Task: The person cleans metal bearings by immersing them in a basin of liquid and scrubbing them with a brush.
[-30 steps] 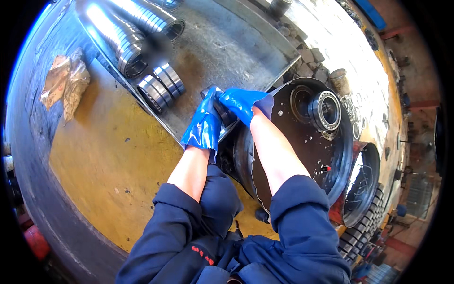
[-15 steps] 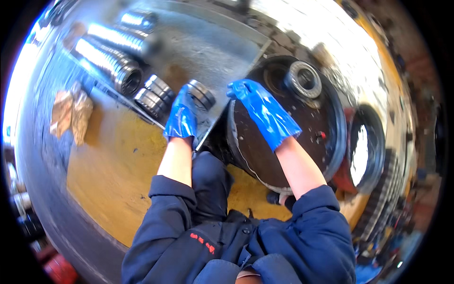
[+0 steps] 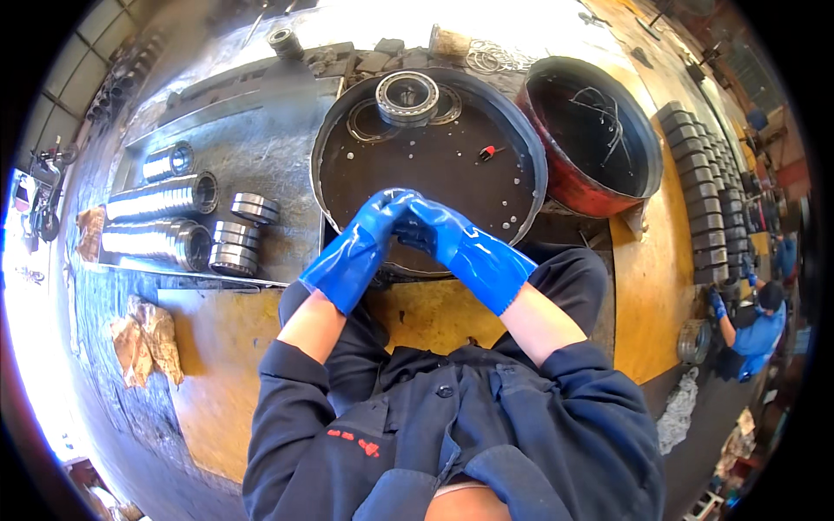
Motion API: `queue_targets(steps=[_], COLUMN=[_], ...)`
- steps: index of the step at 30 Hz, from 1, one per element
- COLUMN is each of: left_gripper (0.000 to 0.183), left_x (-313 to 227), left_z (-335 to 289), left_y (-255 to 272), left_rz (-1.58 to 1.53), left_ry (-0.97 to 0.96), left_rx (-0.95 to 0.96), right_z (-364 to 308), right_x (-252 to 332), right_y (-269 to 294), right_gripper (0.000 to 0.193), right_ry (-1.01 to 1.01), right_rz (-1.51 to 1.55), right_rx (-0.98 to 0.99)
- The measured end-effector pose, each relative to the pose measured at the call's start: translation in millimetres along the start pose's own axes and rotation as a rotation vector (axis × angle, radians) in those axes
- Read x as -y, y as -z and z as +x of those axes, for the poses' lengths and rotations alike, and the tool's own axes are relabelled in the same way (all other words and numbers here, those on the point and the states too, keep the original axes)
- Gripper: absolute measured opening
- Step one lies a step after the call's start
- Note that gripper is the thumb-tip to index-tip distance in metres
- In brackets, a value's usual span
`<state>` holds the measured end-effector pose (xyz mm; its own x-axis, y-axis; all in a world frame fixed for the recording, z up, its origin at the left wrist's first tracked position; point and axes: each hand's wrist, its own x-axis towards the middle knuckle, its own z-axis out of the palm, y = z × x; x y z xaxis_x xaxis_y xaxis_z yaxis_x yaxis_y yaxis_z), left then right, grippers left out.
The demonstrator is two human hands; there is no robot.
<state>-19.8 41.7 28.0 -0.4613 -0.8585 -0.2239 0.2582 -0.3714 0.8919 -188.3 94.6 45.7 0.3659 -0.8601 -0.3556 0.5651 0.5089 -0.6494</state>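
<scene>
My left hand (image 3: 363, 241) and my right hand (image 3: 459, 240), both in long blue rubber gloves, meet over the near rim of a round metal tub (image 3: 318, 165). Their fingers are curled and pressed together; whatever they may hold is hidden. Dark liquid lies in the tub. At its far side sits a large bearing (image 3: 408, 114), overlapping thinner rings. A small red-and-black object (image 3: 488, 153) is in the tub's right half. Left of my hands, shiny bearing rings (image 3: 234, 247) stand on a metal tray (image 3: 295, 191), with a further ring pair (image 3: 254, 207) behind them.
Longer rows of rings (image 3: 156, 243) lie on the tray's left. A red drum (image 3: 565, 181) with wires inside adjoins the tub's right side. Crumpled brown paper (image 3: 146, 340) lies at left. Dark stacked parts (image 3: 699, 204) line the right; beyond them another person (image 3: 756, 339) crouches.
The view has swung, showing more on the right. My left hand has left the bearing rings on the tray and joined my right hand over the tub.
</scene>
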Motion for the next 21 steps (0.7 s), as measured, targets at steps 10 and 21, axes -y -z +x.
queue_targets(steps=[10,21], left_gripper=[0.039,0.041], left_x=[-4.1,11.7], left_z=[22.4,53.3], left_y=[14.5,31.9], left_rz=[-0.234,-0.303], left_ry=[0.331,0.472], left_rx=[-0.226,-0.302], right_z=[72.8,260.6], right_x=[22.3,148.1], right_y=[26.9,54.4], right_gripper=[0.033,0.047], right_ry=[0.017,0.435], right_rz=[-0.246,-2.448], right_rx=[0.013,-0.239])
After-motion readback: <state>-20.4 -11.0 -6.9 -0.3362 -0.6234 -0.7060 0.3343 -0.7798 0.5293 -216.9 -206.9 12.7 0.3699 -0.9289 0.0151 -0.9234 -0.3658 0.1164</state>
